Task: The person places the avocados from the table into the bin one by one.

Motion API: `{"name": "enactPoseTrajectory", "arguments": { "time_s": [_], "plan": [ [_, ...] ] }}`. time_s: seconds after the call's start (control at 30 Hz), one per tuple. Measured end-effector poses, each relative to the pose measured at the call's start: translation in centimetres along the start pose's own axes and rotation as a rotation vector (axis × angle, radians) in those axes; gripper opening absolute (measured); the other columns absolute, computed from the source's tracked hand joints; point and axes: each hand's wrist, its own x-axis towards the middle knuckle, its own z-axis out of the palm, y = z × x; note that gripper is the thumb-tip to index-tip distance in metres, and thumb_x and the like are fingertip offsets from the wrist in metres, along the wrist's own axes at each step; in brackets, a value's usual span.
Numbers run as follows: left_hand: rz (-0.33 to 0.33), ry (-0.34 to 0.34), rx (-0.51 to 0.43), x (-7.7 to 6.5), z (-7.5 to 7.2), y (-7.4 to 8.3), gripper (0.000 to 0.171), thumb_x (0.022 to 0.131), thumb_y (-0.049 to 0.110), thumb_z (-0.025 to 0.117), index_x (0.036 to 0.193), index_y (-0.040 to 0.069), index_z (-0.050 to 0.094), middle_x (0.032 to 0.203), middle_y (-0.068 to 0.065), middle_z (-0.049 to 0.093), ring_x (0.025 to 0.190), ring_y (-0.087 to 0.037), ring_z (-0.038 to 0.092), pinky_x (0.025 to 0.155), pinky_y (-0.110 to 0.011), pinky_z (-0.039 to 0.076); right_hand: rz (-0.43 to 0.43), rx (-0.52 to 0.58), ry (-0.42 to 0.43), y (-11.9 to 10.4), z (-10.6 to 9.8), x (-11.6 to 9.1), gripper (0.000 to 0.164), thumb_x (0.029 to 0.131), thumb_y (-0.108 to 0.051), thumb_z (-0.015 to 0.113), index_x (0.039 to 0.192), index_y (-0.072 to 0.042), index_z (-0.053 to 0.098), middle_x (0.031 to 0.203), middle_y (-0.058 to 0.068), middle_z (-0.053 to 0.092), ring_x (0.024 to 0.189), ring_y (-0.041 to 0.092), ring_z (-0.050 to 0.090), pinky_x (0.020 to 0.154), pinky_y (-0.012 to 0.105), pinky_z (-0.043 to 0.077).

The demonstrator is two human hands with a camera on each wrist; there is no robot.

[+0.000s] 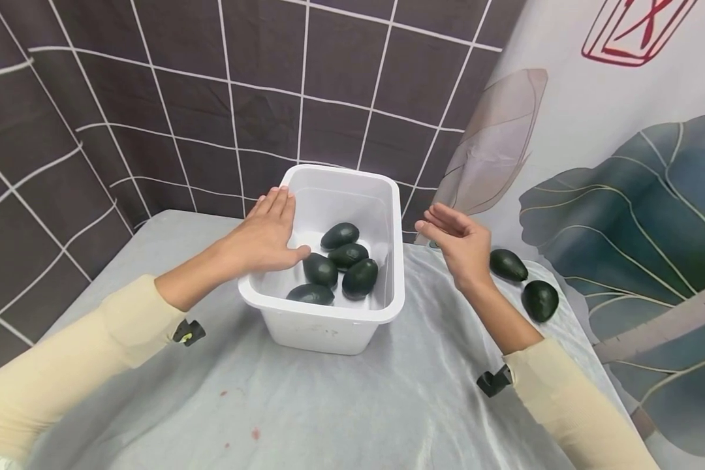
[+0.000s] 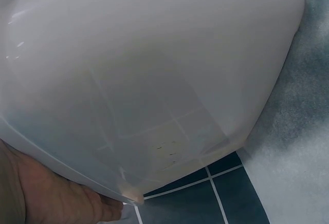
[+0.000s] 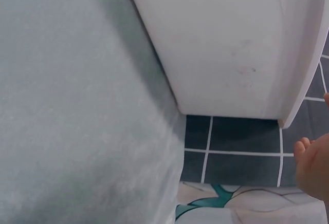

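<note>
A white plastic tub (image 1: 323, 329) stands on the cloth-covered table, with several dark green avocados (image 1: 360, 279) lying on its floor. My left hand (image 1: 267, 235) rests on the tub's left rim, fingers straight and thumb reaching over the inside. In the left wrist view the tub's side wall (image 2: 169, 80) fills most of the frame. To the right of the tub, my right hand (image 1: 461, 245) hovers apart from it, fingers loosely bent and holding nothing. Two more avocados, a farther one (image 1: 508, 265) and a nearer one (image 1: 540, 301), lie on the table beyond the right wrist.
A grey cloth (image 1: 305, 405) covers the table and has a few small reddish spots. Dark tile-patterned curtain (image 1: 264, 117) hangs close behind the tub. On the right hangs a pale sheet with large leaf prints (image 1: 652, 215). Small black devices (image 1: 493, 380) are fixed at both wrists.
</note>
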Motion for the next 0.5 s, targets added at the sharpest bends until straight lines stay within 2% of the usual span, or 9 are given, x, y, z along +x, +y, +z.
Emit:
{"name": "enactPoseTrajectory", "arguments": {
  "time_s": [0.27,0.5],
  "plan": [
    [0.001,-0.002,0.0,0.0,0.0,0.0,0.106,0.107,0.049,0.058,0.174,-0.016,0.008,0.186,-0.036,-0.002,0.177,-0.051,-0.005,0.146,-0.061,0.002,0.027,0.01,0.048,0.5,-1.2,-0.1,0.055,0.091,-0.004,0.092,0.143,0.0,0.076,0.134,0.01,0.084,0.117,0.008,0.083,0.099,0.016,0.063],
    [0.004,0.004,0.005,0.0,0.0,0.0,0.105,0.107,0.049,0.058,0.174,-0.016,0.009,0.186,-0.036,0.0,0.177,-0.051,-0.004,0.146,-0.061,0.002,0.066,0.028,0.067,0.9,-2.4,-0.2,0.057,0.091,-0.006,0.093,0.144,0.001,0.075,0.131,0.005,0.086,0.113,0.005,0.083,0.098,0.015,0.063]
  ]
}}
